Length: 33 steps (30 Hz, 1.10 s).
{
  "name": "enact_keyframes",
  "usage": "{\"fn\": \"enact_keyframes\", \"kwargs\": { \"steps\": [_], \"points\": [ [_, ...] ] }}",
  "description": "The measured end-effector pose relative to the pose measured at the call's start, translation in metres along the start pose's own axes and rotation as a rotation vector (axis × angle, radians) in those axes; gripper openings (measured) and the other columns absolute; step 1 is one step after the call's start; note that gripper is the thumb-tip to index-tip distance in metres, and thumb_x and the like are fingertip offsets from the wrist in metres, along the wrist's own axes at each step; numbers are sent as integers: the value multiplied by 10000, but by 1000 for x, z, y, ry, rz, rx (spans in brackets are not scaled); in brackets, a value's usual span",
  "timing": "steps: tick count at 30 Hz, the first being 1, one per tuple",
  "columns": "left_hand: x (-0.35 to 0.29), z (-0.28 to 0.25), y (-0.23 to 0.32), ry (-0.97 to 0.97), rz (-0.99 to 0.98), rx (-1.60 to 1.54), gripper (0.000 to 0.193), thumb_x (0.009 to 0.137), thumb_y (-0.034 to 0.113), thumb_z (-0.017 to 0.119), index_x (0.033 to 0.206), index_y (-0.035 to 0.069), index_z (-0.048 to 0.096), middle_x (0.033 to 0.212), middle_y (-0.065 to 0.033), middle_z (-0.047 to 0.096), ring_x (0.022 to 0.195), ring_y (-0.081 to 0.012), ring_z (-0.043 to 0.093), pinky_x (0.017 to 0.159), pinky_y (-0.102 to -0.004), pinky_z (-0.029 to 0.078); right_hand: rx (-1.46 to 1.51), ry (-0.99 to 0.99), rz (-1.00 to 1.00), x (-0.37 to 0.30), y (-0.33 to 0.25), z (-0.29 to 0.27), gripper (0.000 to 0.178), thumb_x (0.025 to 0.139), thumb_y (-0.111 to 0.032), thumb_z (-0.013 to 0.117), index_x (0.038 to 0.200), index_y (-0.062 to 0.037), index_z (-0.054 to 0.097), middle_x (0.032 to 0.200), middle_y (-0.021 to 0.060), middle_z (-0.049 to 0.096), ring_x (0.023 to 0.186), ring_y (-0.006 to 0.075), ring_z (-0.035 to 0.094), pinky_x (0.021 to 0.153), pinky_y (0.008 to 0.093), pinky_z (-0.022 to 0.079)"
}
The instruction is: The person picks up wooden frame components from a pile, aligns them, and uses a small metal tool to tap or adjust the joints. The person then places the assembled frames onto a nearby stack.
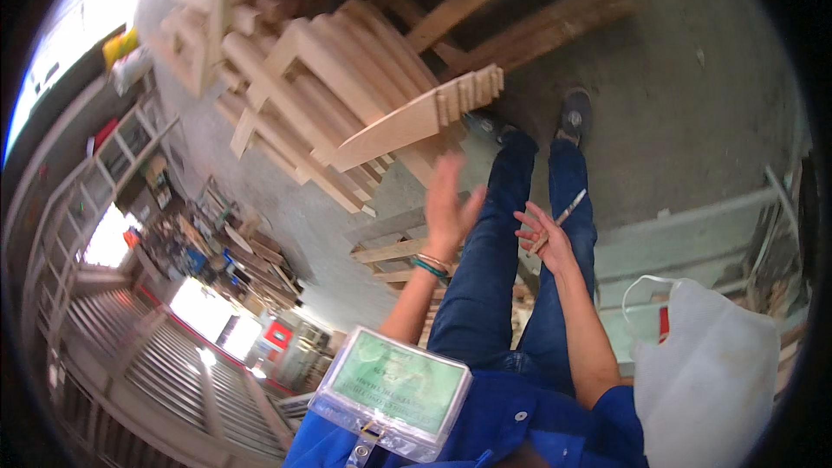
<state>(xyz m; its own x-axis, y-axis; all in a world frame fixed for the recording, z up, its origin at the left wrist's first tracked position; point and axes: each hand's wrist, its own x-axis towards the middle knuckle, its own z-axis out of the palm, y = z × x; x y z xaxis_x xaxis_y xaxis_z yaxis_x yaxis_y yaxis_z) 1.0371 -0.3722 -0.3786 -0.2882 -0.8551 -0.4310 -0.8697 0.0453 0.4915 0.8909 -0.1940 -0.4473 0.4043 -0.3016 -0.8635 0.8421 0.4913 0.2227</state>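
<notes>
My left hand (pixel 446 212), slightly blurred, reaches toward the stacked wooden frame pieces (pixel 347 69), its fingers stretched out and its thumb apart. Nothing shows in it. Just beyond its fingertips lies a pale tapered board (pixel 390 132) at the near edge of the stack; whether they touch I cannot tell. Bracelets circle that wrist. My right hand (pixel 548 241) is in front of my legs, palm partly up, with a slim pen (pixel 572 206) held across the fingers. The pen's pale end points up and to the right.
Wooden pallets (pixel 529 26) lie beyond the stack, and slatted wood (pixel 390 251) is below my left hand. My shoes stand on the concrete floor (pixel 676 104). A badge (pixel 394 381) hangs at my chest; a white mask (pixel 706 373) is at lower right. Cluttered scrap (pixel 234 247) lies left.
</notes>
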Motion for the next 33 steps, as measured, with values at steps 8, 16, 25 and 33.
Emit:
{"fn": "enact_keyframes", "kwargs": {
  "steps": [8,16,25,33],
  "points": [
    [-113,12,8,-68,-220,-187,404,812,239,652,1163,60,564,1203,-180,563,1154,-351,507,976,-408,406,8,-49,-14,-43,-15,-2,467,974,-287,425,1413,-152,342,1332,128,502,748,158,646,611,277,534],
    [-150,5,-27,-58,-307,-401,382,808,218,647,1149,67,566,1111,-136,604,1034,-316,568,877,-391,455,25,-82,-116,-72,15,18,450,983,-266,412,1412,-148,344,1339,104,497,758,156,645,596,275,558],
    [-201,5,-76,-112,17,-149,308,797,159,634,1089,77,581,1101,-131,596,1105,-330,522,947,-420,404,188,-91,-163,-77,117,10,443,988,-264,380,1415,-153,345,1363,98,476,796,182,644,617,284,550],
    [-239,16,-92,-182,142,-81,293,775,137,632,1054,66,582,1057,-128,591,1085,-324,524,939,-429,396,129,-43,-219,-90,177,-27,478,961,-257,476,1413,-165,345,1305,118,526,855,173,634,638,287,548]
  ]
}}
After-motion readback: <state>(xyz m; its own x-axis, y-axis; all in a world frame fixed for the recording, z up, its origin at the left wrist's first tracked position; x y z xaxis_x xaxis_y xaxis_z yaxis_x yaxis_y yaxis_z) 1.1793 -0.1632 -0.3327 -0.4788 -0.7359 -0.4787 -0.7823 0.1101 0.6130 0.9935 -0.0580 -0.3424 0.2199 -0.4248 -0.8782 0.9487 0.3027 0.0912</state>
